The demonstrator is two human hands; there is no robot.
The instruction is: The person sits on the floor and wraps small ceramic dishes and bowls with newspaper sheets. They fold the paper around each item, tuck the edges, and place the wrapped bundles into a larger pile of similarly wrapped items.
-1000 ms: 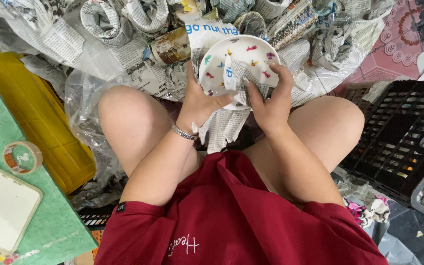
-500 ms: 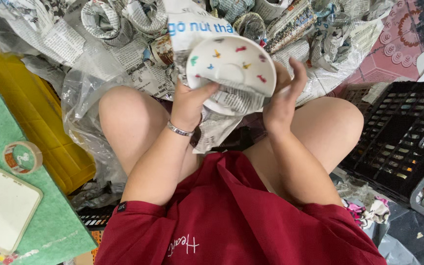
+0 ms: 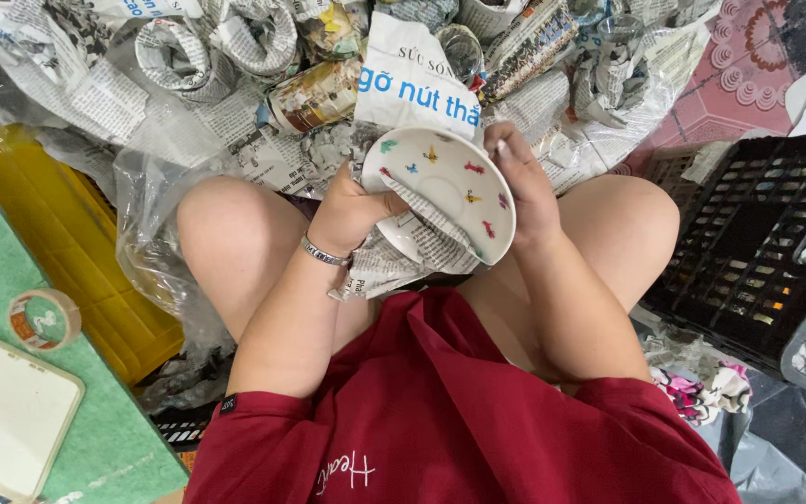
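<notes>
The saucer (image 3: 442,187) is held over the lap, between the knees, tilted so its hollow face looks up toward the camera and a little to the near left. Seen at that slant it reads as an oval, its long axis running from far left to near right. It is glazed white ceramic, round and shallow, dotted with small coloured figures in red, blue, green and yellow.

The left hand (image 3: 356,210) is curled shut around the saucer's left rim, thumb on the face, pinching a crumpled sheet of newspaper (image 3: 403,247) against its underside; the paper hangs in folds below the near edge. The right hand (image 3: 520,182) is cupped on the right rim, fingers together and bent along the far edge, thumb hidden behind it. A metal bracelet (image 3: 326,252) circles the left wrist.

Beyond the saucer lies a heap of newspaper-wrapped bundles (image 3: 254,37) and loose printed sheets, some lying on clear plastic film (image 3: 146,201), crowding the far side. A black plastic crate (image 3: 748,243) with a grid wall stands to the right, close to the right knee. To the left are a yellow slab (image 3: 67,243), a green mat (image 3: 11,299), a roll of tape (image 3: 44,319) and a white tray (image 3: 6,411). The near foreground is a dark red shirt (image 3: 459,420).
</notes>
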